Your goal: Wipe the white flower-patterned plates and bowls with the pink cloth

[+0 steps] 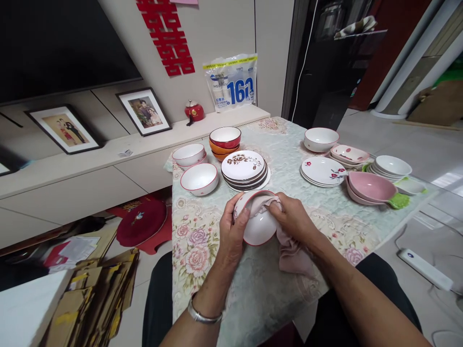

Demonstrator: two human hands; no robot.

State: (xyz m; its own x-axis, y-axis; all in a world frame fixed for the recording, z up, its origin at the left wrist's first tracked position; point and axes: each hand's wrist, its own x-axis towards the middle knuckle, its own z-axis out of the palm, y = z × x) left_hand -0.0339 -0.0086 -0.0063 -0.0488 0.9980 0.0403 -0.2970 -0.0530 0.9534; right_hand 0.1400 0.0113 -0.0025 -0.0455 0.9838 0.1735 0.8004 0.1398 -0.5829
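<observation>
A white bowl (261, 228) with a red rim is tilted toward me over the near part of the table. My left hand (233, 225) grips its left side, thumb over the rim. In my right hand (292, 216) is a pale pink cloth (295, 254), bunched against the inside of the bowl near its upper rim, with the rest hanging down to the tablecloth. Just beyond the bowl stands a stack of plates (243, 166), the top one with a brown flower print. Another red-rimmed bowl (199, 179) sits to the left of that stack.
Red and orange bowls (224, 139) are stacked behind the plates. To the right stand flowered plates (321, 171), a white bowl (321, 139), pink leaf-shaped dishes (372, 187) and small white bowls (392, 165). Folded cardboard (94, 294) lies on the floor at left; a power strip (427, 269) at right.
</observation>
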